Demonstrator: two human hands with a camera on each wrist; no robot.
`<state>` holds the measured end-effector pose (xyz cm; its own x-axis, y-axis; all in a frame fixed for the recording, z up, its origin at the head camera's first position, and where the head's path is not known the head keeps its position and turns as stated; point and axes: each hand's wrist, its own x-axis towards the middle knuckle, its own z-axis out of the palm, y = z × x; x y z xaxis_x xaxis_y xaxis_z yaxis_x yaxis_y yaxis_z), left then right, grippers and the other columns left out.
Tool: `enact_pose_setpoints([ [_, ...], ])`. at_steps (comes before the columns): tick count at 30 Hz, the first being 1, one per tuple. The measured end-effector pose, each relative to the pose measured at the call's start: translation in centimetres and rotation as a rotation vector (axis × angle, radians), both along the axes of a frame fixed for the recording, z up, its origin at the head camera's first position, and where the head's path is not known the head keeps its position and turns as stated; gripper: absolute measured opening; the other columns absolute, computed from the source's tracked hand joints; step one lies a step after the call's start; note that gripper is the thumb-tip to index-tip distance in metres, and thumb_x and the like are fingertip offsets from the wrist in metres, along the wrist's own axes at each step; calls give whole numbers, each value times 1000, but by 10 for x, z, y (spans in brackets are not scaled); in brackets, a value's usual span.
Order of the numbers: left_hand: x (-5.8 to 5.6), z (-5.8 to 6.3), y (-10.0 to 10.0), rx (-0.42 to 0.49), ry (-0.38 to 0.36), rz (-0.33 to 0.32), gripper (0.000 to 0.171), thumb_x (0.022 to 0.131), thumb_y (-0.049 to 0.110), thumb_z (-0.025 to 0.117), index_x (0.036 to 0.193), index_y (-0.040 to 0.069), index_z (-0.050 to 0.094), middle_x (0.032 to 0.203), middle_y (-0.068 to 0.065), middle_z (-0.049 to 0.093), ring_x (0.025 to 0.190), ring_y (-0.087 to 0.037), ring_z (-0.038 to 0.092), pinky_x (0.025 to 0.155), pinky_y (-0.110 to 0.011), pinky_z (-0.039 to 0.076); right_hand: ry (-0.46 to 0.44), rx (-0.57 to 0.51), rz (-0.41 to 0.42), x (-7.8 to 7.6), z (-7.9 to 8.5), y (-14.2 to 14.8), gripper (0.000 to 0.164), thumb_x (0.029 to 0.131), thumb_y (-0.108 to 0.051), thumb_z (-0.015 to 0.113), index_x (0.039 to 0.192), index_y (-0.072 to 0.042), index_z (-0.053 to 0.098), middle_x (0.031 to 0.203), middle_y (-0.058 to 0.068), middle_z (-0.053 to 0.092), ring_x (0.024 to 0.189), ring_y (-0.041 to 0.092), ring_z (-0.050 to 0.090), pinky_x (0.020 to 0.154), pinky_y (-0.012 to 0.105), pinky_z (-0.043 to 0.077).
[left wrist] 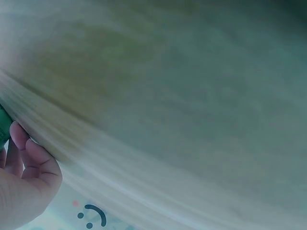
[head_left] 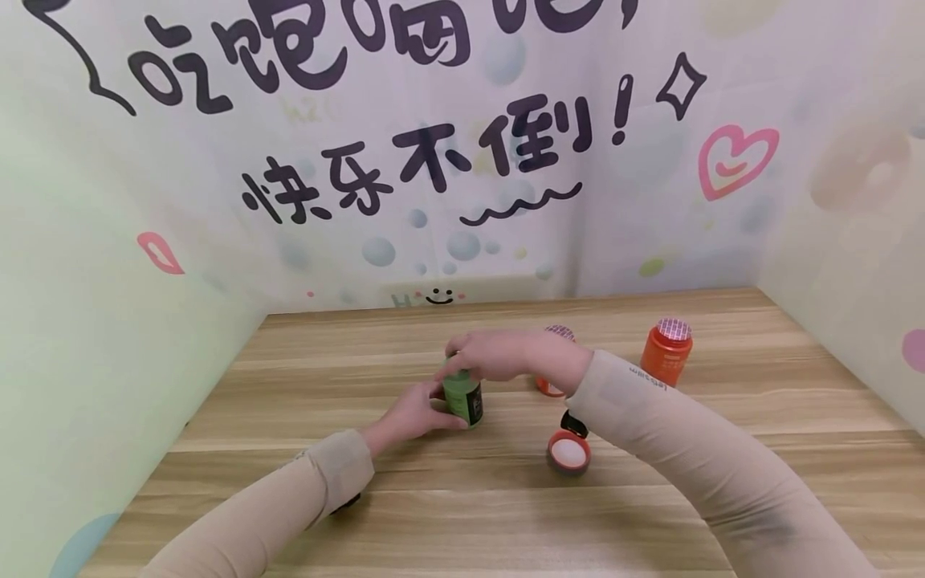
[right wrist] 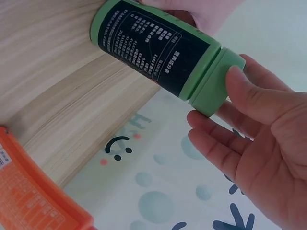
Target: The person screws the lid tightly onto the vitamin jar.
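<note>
Upturned lid [head_left: 568, 453] in front, green bottle [head_left: 463, 399] in two hands
On my feed, the left hand [head_left: 410, 413] grips the bottle on the table [head_left: 462, 506]; the right hand [head_left: 500, 356] pinches its cap [right wrist: 218, 81]. An orange jar [head_left: 663, 355] stands beyond, rightward.

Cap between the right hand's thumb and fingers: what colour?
The cap is green, clearest in the right wrist view.

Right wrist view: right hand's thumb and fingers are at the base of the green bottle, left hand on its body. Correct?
Wrong end. The right wrist view shows the right hand's thumb and fingers at the cap of the green bottle; the left hand is on its body, as you say.
</note>
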<state>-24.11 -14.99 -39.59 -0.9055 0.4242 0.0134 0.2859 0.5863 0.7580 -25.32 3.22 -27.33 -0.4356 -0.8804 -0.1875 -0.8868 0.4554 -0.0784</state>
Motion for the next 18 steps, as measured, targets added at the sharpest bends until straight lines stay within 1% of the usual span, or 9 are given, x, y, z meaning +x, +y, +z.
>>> enact_pose_setpoints([
  [5,0,0,0,9,12,-9,48,71,25,79,113,11,61,108,-4,65,102,-21,58,89,-39,45,15,-35,3,0,-1,0,47,83,-4,65,127,-16,55,112,9,55,102,22,53,89,32,45],
  [8,-1,0,0,3,2,-2,47,72,26,78,113,11,61,108,-4,65,102,-20,58,89,-38,45,0,-50,-33,-1,-3,-1,46,83,-8,65,127,-15,54,105,7,55,96,18,55,85,29,46],
  [11,-1,0,0,-7,1,8,46,72,26,78,112,11,61,106,-4,66,102,-20,59,90,-38,45,-18,-58,-82,-1,-5,-1,43,85,-14,64,127,-15,53,103,6,55,93,17,55,83,28,46],
  [12,-1,0,0,-7,1,9,46,72,26,78,112,11,61,106,-4,66,102,-20,59,90,-39,45,-24,-63,-91,-1,-6,0,43,86,-15,63,127,-14,52,106,6,55,94,17,55,83,29,47],
  [14,0,0,0,-9,7,8,46,71,26,78,111,10,61,106,-4,66,101,-20,59,90,-39,45,-32,-72,-104,-1,-6,1,44,87,-18,63,128,-13,51,116,10,53,101,19,54,87,31,46],
  [16,0,0,1,-3,4,7,46,71,25,78,111,9,61,106,-5,66,101,-21,59,90,-39,45,-47,-91,-99,-1,-7,4,46,87,-18,62,131,-12,49,129,13,46,112,23,51,92,34,44],
  [18,1,0,1,-1,1,6,46,72,25,78,111,8,61,106,-5,66,101,-21,59,90,-40,45,-71,-113,-88,-2,-6,7,48,87,-14,62,132,-11,47,140,14,37,122,26,45,98,36,40],
])
